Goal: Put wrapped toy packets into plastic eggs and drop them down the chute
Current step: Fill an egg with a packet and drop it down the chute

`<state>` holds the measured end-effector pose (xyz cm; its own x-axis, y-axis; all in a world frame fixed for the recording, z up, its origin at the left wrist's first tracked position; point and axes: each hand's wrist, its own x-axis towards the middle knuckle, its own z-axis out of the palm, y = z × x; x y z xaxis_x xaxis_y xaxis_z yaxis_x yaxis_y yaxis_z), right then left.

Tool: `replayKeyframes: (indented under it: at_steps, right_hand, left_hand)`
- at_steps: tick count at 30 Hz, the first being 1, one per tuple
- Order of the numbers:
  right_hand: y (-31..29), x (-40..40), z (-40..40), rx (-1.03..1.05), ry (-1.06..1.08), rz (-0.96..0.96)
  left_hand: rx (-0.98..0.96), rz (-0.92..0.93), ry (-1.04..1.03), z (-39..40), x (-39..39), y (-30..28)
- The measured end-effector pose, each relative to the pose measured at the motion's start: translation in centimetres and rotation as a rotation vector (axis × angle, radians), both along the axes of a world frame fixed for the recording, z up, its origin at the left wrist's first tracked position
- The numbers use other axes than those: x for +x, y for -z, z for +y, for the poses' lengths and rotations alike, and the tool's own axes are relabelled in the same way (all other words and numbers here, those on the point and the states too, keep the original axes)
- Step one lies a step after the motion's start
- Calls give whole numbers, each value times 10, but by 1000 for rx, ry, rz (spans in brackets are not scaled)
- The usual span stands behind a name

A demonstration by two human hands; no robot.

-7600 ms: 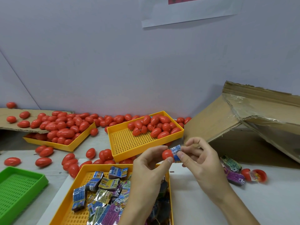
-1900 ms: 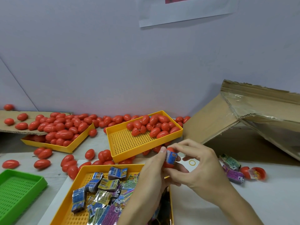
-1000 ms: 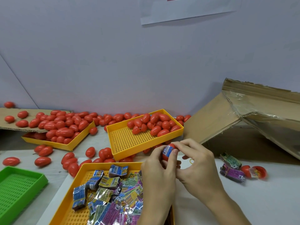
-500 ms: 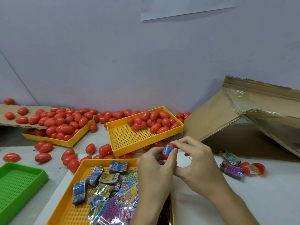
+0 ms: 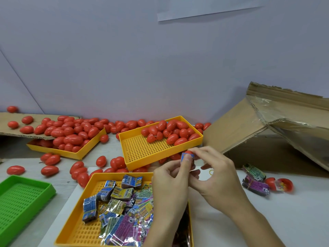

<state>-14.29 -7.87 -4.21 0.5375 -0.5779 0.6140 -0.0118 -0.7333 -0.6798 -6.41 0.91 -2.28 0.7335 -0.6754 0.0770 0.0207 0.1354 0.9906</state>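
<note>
Pinching a red plastic egg (image 5: 189, 154) between both hands, I hold it above the white bench (image 5: 267, 211), just past the far right corner of the nearest yellow tray (image 5: 74, 229). My left hand (image 5: 170, 182) has its thumb pressed on a blue wrapped toy packet (image 5: 185, 156) that sits against the egg, fingers curled behind it. My right hand (image 5: 215, 177) closes over the egg from the right, fingertips at its top. Whether the packet is fully inside the egg I cannot tell.

Below my left hand, the nearest tray holds a heap of wrapped packets (image 5: 122, 207) in blue, yellow and purple. Beyond my hands, a second yellow tray (image 5: 142, 154) sits tilted, with red eggs (image 5: 170, 131) gathered along its far edge. Far to the left of my hands, a third yellow tray (image 5: 71, 154) is heaped with more eggs, partly under a flat sheet of cardboard (image 5: 10, 129), and loose eggs (image 5: 49, 170) lie scattered on the bench around it. A green tray (image 5: 21, 198) sits at the near left.

To the right of my right hand lie two loose packets (image 5: 255, 182), and beside them an open egg (image 5: 281, 184) with something in clear wrap in it. Behind those, a cardboard chute (image 5: 267, 125) slopes away to the right.
</note>
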Motion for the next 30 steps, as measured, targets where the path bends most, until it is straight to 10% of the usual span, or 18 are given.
replayKeyframes:
  at_steps: [5, 21, 30]
  right_hand:
    - [-9, -2, 4, 163, -147, -93]
    - [-4, -3, 5, 137, -50, -33]
    - [-1, -2, 5, 559, -290, -193]
  left_hand:
    - [-96, 372, 138, 1, 0, -9]
    - [12, 355, 206, 0, 4, -1]
    - [-116, 588, 196, -3, -4, -4]
